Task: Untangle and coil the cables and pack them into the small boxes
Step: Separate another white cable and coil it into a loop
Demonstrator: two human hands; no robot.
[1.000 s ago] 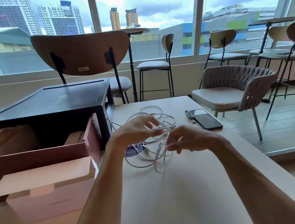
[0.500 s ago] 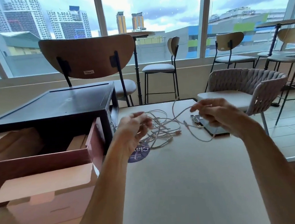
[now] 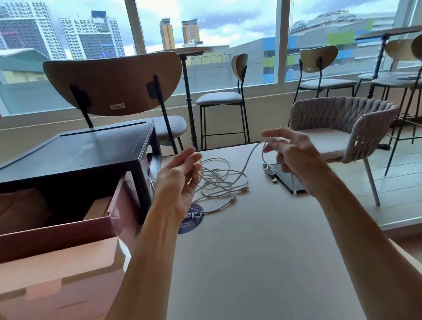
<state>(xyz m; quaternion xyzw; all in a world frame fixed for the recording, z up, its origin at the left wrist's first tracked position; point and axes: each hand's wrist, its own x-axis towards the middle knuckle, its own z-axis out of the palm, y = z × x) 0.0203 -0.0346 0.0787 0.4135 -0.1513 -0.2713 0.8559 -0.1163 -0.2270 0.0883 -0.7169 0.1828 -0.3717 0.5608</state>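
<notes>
While the tangled cables (image 3: 218,182) lie on the counter (image 3: 250,257) between the hands, the right hand (image 3: 291,157) pinches one strand's white end in its grip above the phone (image 3: 283,180), and the left hand (image 3: 181,182), palm up with fingers loosely curled, meets the tangle's edge, its grip impossible to tell.

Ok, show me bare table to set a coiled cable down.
Free: the wide near table, bordered by the sticker, the phone and the front edge. Crowded: the far end, with cables and phone; boxes fill the left.
</notes>
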